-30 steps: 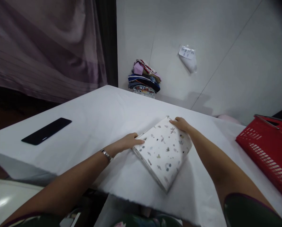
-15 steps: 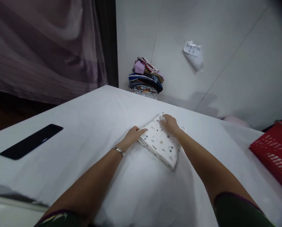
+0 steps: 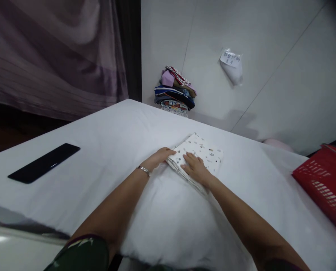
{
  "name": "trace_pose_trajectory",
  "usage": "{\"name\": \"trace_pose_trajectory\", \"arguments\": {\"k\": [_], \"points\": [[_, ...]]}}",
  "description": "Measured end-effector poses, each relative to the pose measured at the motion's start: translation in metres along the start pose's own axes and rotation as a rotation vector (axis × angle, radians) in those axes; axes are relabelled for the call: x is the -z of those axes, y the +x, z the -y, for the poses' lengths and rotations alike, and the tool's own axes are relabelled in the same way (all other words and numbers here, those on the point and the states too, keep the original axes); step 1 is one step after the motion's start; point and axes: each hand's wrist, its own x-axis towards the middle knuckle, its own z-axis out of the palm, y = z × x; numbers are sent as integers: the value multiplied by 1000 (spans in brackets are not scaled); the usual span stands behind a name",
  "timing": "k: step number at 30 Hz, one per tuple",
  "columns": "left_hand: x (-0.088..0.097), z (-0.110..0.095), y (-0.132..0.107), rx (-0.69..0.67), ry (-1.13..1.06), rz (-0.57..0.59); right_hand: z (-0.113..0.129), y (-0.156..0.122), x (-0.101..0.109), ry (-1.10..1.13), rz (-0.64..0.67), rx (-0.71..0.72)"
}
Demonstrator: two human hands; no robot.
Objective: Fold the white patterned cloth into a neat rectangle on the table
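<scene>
A white cloth (image 3: pixel 210 152) with small printed shapes lies folded in layers on the white-covered table. My left hand (image 3: pixel 161 154) grips its left corner, the thumb on top and the other fingers partly hidden at the edge; a metal band circles that wrist. Flat on the cloth's upper face rests my right hand (image 3: pixel 196 168), fingers spread, near the layered front edge.
A dark flat panel (image 3: pixel 45 163) lies on the white table cover (image 3: pixel 108 139) at left. A red basket (image 3: pixel 323 180) stands at the right edge. Folded clothes (image 3: pixel 175 92) are stacked beyond the far edge, below a plastic-wrapped note (image 3: pixel 231 66).
My right hand has moved from the cloth's far edge toward me and now lies flat on its top. The cloth's right part now lies spread wider. My left hand stays at the left corner.
</scene>
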Motion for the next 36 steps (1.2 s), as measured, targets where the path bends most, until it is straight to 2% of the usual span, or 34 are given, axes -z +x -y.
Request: {"name": "trace_pose_trajectory", "arguments": {"k": [3,6,13,16,18,20,22,24,25,26,28,32,36], "points": [[-1,-3,-3,-10,250,-124,10,-10,-8,-72,1,-8],[0,-4,-5,-1,453,-201,17,-15,-6,-95,6,-15],[0,0,-12,-58,701,-241,35,-42,-14,-165,-77,29],[-4,-1,-17,-70,763,-257,39,-51,-15,-142,-50,22],[-5,-1,-21,-82,781,-267,36,-57,-12,-72,-22,56],[-7,-2,-23,-90,793,-273,22,-64,-7,14,-72,49],[-7,-3,-26,-92,799,-274,-1,-69,1,93,-238,-84],[-8,-3,-27,-90,788,-274,-30,-71,10,198,-410,-318],[-8,-3,-26,-87,775,-274,-44,-71,15,298,-449,-472],[-8,-2,-26,-82,758,-274,-56,-70,19,452,-430,-618],[-7,-1,-24,-69,723,-274,-73,-65,26,662,-398,-780],[-3,3,-19,-60,683,-263,-78,-44,27,765,-376,-802],[2,2,-21,-50,642,-225,-73,-25,28,761,-437,-805]]}}
